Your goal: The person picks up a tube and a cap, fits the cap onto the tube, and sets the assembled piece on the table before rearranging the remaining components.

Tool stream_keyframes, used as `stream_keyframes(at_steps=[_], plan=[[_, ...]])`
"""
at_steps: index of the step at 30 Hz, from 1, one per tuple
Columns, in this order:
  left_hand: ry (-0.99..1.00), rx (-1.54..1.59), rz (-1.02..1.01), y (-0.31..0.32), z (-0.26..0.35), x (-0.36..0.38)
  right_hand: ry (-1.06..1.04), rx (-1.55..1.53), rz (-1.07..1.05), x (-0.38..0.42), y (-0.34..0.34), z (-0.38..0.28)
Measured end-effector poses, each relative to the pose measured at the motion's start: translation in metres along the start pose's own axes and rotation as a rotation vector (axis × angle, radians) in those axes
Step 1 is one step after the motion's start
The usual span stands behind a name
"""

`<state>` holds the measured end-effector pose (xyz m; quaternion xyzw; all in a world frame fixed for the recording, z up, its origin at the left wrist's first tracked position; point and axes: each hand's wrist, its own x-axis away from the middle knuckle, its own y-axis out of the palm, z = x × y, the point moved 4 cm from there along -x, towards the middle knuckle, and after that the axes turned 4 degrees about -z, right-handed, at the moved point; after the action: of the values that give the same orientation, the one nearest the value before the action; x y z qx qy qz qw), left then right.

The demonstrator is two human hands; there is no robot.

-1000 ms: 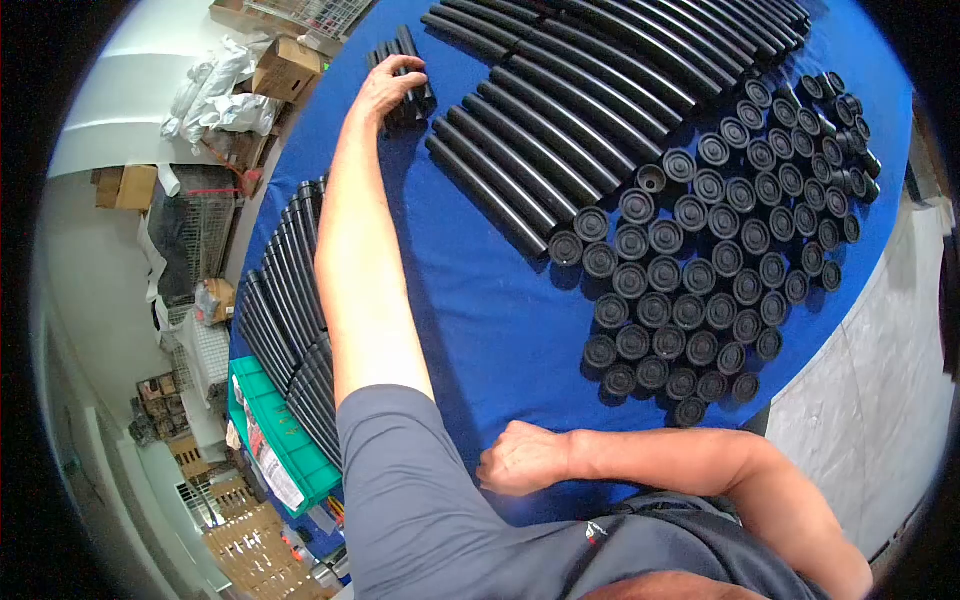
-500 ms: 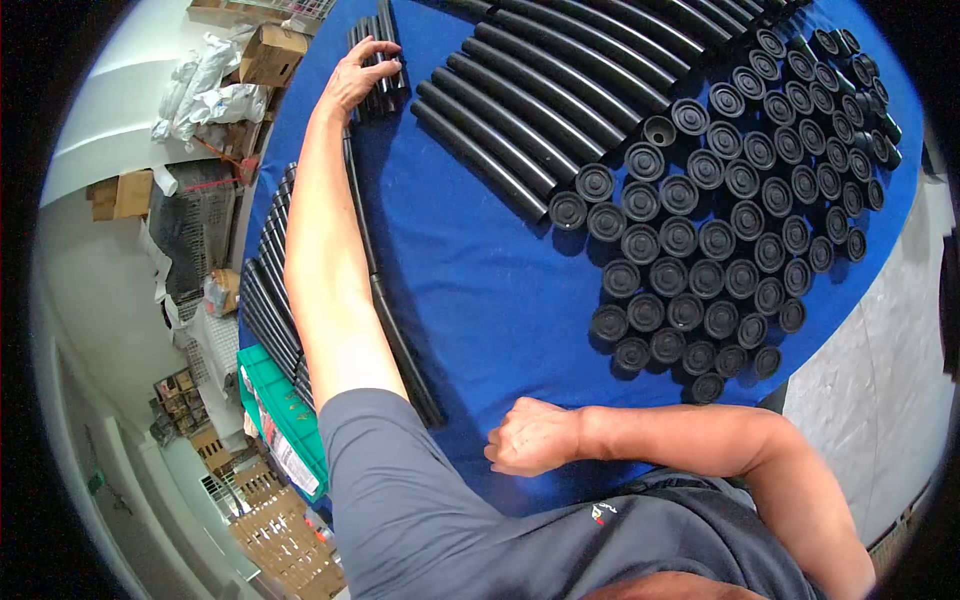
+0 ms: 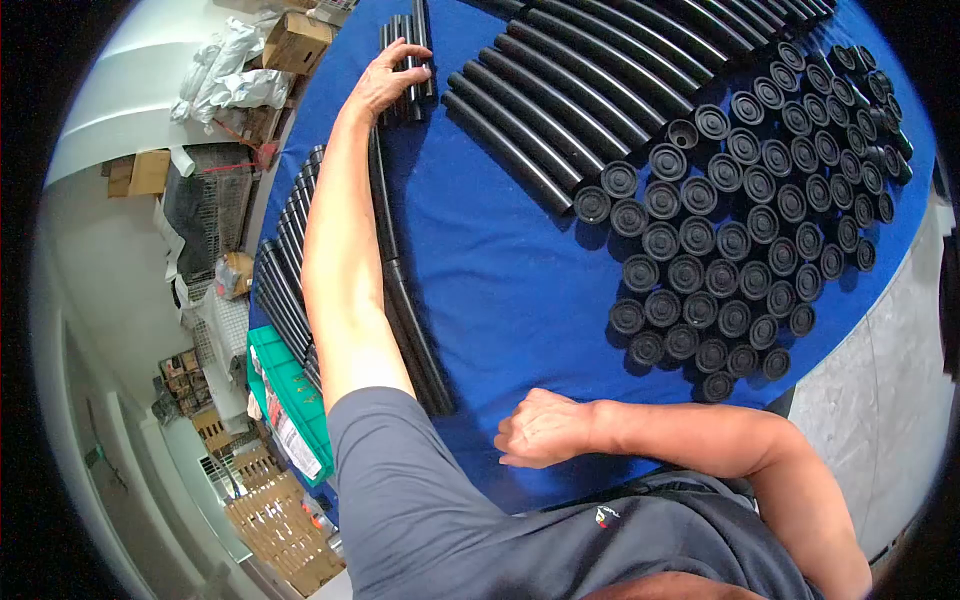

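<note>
My left hand [image 3: 392,80] rests over a group of short black tubes [image 3: 417,105] at the top left of the blue cloth. Its thumb and fingers are apart, and the fingertips touch the tubes. My right hand [image 3: 543,428] is curled in a fist on the cloth near my body, and nothing shows in it. Long black tubes [image 3: 535,130] lie side by side at the top centre. Many round black caps [image 3: 685,272] stand in rows to the right. Under my left forearm runs another long dark tube [image 3: 410,325].
More black tubes [image 3: 290,285] lie along the left edge of the blue cloth [image 3: 500,290]. A green tray [image 3: 290,400] with papers sits at the lower left. Beyond are cardboard boxes [image 3: 295,42], plastic bags [image 3: 240,85] and wire racks.
The view has shifted, so the table and its contents appear further right. Both hands keep nearly the same pose and place on the table.
</note>
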<state>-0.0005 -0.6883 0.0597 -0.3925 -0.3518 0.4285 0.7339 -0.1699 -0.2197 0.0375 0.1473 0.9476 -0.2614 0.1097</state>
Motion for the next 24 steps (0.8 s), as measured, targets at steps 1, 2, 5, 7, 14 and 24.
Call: stream_keyframes(at_steps=[1,2,5,7,14,24], plan=[[0.003,-0.006,-0.002,0.0,-0.003,0.001,0.001,-0.001,0.005,0.0,0.0,0.0],[0.006,-0.011,-0.004,0.001,-0.006,0.001,0.003,-0.002,0.011,0.0,-0.001,0.0],[-0.004,-0.029,0.0,0.004,-0.001,0.008,-0.019,0.024,0.03,0.002,0.001,0.001],[-0.008,-0.024,-0.006,0.005,0.002,0.013,-0.03,0.037,0.037,0.002,0.002,0.001],[-0.002,-0.023,0.023,0.011,0.006,0.026,0.0,0.004,0.021,0.001,0.001,0.001],[-0.068,-0.042,0.071,0.02,0.016,0.039,0.019,0.005,-0.022,0.001,-0.001,0.0]])
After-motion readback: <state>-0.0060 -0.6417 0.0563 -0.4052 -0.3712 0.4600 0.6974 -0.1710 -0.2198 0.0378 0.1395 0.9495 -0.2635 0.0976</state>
